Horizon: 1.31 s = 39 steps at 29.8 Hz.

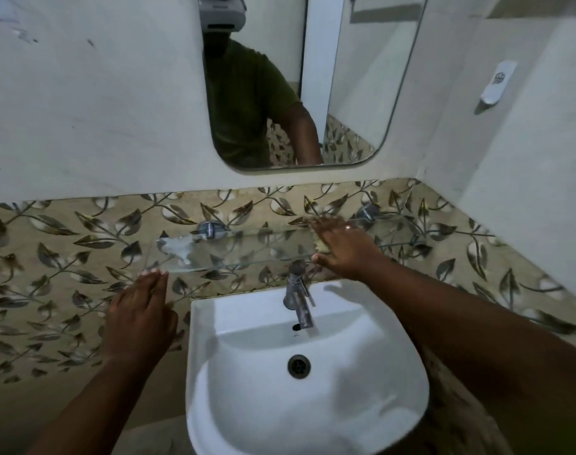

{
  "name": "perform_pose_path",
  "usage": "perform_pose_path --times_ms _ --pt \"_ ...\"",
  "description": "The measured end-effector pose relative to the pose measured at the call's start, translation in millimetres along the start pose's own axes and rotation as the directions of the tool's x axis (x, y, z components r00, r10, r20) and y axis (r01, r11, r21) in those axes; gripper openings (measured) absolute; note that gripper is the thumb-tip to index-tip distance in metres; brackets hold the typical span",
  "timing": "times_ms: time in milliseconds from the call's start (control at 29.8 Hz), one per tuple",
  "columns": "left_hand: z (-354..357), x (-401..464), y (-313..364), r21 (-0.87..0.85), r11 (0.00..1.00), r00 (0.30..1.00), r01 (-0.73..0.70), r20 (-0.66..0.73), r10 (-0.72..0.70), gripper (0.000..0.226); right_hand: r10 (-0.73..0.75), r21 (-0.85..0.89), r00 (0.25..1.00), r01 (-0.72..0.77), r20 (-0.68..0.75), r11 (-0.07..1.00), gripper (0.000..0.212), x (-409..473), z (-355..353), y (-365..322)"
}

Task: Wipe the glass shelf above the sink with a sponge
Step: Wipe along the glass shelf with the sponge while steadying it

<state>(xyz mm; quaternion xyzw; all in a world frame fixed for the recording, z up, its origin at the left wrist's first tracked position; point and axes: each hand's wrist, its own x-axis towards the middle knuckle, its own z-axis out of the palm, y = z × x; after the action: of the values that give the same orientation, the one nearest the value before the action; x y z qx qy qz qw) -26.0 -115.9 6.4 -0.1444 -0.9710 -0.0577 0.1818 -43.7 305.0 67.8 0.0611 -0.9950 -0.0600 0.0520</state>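
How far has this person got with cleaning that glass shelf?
Partway, by the look of it. The right hand presses a yellowish sponge flat on the shelf towards its right side, so wiping is under way there. The left hand touches the shelf's front left corner. White smears still cover the left end, so that part is left. Whether the right part is clean I cannot tell.

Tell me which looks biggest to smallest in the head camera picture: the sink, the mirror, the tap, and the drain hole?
1. and 2. Sink and mirror: they look about alike, and the sink is nearer, so I won't rank them.
3. Tap.
4. Drain hole.
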Motion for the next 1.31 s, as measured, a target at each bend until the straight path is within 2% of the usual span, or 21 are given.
perform_pose_path --times_ms 101,268,402,503,604,671,973,1308 --pt "3 0 0 0.008 1.0 1.0 -0.008 -0.028 0.008 0.067 0.082 -0.009 0.996 -0.082 0.021 0.997 0.125 -13 3 47" --pt "4 0 7 -0.01 1.0 0.998 0.011 -0.062 -0.011 0.066 0.291 -0.035 0.957 -0.29 0.006 0.956 0.126 -22 14 78" --pt "2 0 8 -0.004 1.0 0.996 -0.004 -0.084 0.004 0.066 0.504 0.017 0.86 -0.506 0.077 0.862 0.127 -17 13 74" --pt "-1 0 9 0.009 1.0 0.997 -0.007 -0.08 0.008 0.066 0.633 0.089 0.756 -0.651 0.169 0.754 0.131 -1 6 72" --pt "-2 0 12 0.015 1.0 0.997 0.004 -0.074 -0.002 0.066 0.704 0.117 0.65 -0.753 0.286 0.648 0.13 15 -6 70" --pt "-4 0 14 0.013 1.0 0.998 0.014 -0.064 -0.013 0.066 0.711 0.129 0.628 -0.771 0.315 0.624 0.13 20 -13 68" --pt "-7 -2 19 -0.023 0.999 0.996 0.048 -0.067 -0.05 0.067 0.657 0.15 0.728 -0.685 0.198 0.713 0.135 -5 -3 47" --pt "-2 0 16 -0.106 0.993 0.998 0.057 -0.027 -0.06 0.066 0.518 0.164 0.847 -0.531 0.119 0.831 0.136 -5 -2 -45"
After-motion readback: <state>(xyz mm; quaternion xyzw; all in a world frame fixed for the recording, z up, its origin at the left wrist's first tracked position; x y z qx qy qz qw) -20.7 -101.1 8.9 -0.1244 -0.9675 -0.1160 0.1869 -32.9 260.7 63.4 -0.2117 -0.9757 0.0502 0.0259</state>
